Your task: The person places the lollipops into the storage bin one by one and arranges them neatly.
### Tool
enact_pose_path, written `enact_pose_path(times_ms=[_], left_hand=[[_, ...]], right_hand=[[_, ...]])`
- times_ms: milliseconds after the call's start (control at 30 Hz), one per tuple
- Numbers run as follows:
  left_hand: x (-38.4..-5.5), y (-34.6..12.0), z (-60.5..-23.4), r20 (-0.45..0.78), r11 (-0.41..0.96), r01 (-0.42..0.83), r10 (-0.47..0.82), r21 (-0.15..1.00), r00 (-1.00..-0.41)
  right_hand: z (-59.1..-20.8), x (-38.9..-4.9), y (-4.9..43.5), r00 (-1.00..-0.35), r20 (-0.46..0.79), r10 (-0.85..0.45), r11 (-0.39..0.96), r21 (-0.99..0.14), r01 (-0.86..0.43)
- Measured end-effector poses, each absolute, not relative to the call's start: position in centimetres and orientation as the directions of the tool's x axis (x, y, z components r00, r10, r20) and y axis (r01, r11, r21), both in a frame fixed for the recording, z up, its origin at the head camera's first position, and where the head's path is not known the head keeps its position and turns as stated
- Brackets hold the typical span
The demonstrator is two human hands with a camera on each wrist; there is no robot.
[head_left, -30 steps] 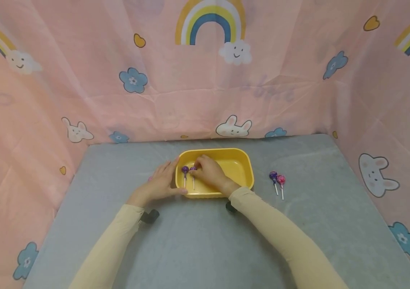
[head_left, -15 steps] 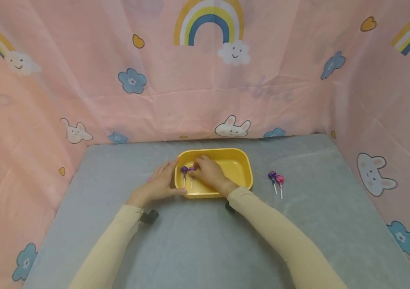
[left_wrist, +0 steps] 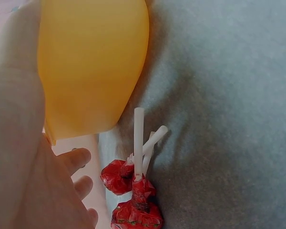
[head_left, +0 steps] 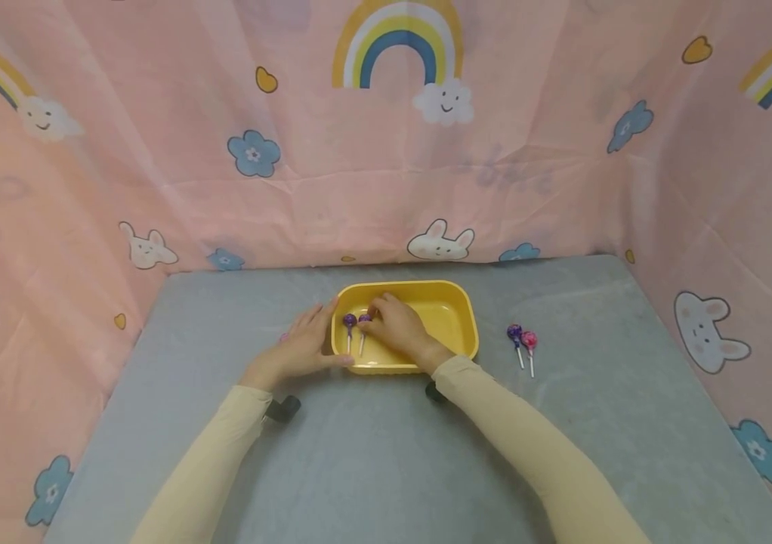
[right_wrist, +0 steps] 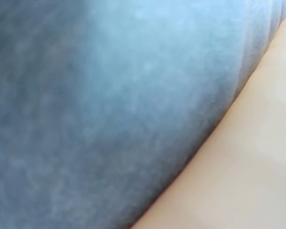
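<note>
The purple lollipop [head_left: 363, 319] lies inside the yellow box [head_left: 450, 325], pinched at its head by my right hand [head_left: 397, 325]. Its stick's free end has just swung towards the other purple lollipop [head_left: 349, 320] beside it, so I judge its place isn't settled. My left hand [head_left: 297, 349] spreads against the box's left end, thumb at the near rim, fingers extended. Just outside, red lollipops [left_wrist: 136, 214] lie below that hand; a blue-purple lollipop [head_left: 514, 332] and a pink lollipop [head_left: 529, 339] rest together right of the box.
</note>
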State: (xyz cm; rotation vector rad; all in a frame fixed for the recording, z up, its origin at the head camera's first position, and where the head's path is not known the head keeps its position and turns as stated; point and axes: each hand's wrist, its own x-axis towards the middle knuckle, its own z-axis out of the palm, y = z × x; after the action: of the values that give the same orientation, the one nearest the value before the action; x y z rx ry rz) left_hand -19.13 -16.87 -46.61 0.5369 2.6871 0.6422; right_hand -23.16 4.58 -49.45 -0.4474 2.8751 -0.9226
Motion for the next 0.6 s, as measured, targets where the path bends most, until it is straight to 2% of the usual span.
enact_pose_path(times_ms=[600], left_hand=[[-19.13, -16.92, -46.73, -0.222, 0.83, 0.282, 0.426, 0.481, -0.877]], right_hand=[[-49.66, -23.07, 4.74, -0.951, 0.021, -0.307, 0.754, -0.605, -0.257]])
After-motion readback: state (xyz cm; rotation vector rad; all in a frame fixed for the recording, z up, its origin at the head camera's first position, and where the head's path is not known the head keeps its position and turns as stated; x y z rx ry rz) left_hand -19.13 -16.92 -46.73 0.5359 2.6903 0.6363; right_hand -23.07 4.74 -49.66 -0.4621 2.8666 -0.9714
